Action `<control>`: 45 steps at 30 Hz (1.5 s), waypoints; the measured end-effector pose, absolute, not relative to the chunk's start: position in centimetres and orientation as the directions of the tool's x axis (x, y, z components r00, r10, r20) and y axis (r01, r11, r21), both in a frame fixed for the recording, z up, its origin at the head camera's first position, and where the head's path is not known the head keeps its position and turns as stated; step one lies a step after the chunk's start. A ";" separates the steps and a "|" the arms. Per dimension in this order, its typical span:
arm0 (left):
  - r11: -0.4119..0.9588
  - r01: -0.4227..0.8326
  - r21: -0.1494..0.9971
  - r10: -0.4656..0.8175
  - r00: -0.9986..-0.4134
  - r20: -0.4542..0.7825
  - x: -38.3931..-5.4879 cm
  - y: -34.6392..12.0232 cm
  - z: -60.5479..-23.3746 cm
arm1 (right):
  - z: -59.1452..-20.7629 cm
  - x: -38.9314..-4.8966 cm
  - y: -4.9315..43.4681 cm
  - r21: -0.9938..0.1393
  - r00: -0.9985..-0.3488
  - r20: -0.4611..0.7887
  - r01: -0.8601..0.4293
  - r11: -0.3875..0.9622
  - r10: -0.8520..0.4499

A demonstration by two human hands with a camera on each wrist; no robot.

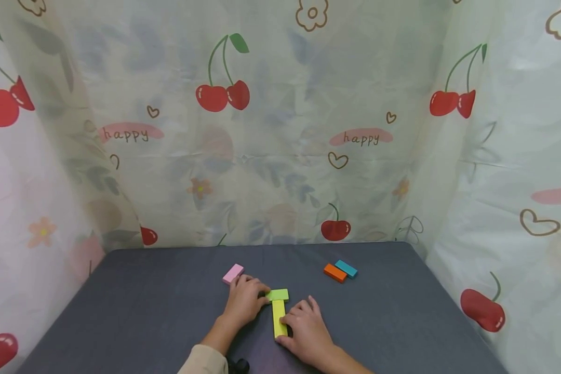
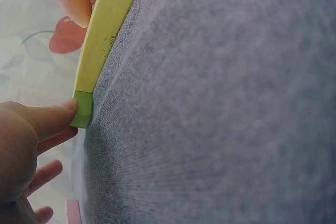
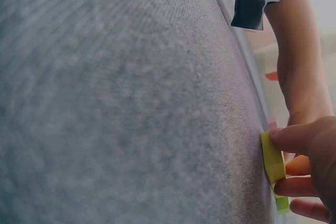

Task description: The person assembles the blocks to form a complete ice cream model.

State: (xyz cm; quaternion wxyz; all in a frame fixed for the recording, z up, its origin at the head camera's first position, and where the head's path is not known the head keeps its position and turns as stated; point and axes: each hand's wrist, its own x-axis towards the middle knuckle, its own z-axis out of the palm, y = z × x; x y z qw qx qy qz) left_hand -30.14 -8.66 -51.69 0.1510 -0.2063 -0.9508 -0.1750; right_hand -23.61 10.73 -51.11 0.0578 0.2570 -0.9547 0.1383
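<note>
Two wooden blocks meet in a T on the dark cloth in the head view. A light green block [image 1: 278, 295] lies crosswise at the far end of a long yellow block [image 1: 278, 316]. My left hand [image 1: 245, 300] pinches the left end of the green block between thumb and finger; the left wrist view shows the thumb [image 2: 52, 119] against it. With thumb and fingers at its near end and right side, my right hand [image 1: 307, 331] holds the yellow block. In the left wrist view the two blocks' ends touch.
Beyond my left hand's fingers lies a pink block [image 1: 234, 273]. An orange block [image 1: 335, 272] and a blue block [image 1: 346, 268] lie side by side at the back right. A cherry-print curtain [image 1: 271, 208] stands behind the table [image 1: 378, 311] and along both sides.
</note>
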 end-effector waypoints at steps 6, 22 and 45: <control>0.847 0.458 0.270 0.355 -0.865 0.354 -30.0 -8.8 -51.6 | -51.0 -23.5 11.1 -0.249 -0.857 0.207 -0.513 0.821 -0.472; 0.777 0.569 0.269 0.533 -0.822 0.199 -27.3 -8.5 -50.3 | -50.5 -24.5 14.6 -0.259 -0.808 0.445 -0.528 0.808 -0.385; 0.807 0.537 0.244 0.530 -0.842 0.101 -25.8 -7.5 -50.6 | -51.8 -28.4 18.2 -0.208 -0.817 0.493 -0.443 0.872 -0.298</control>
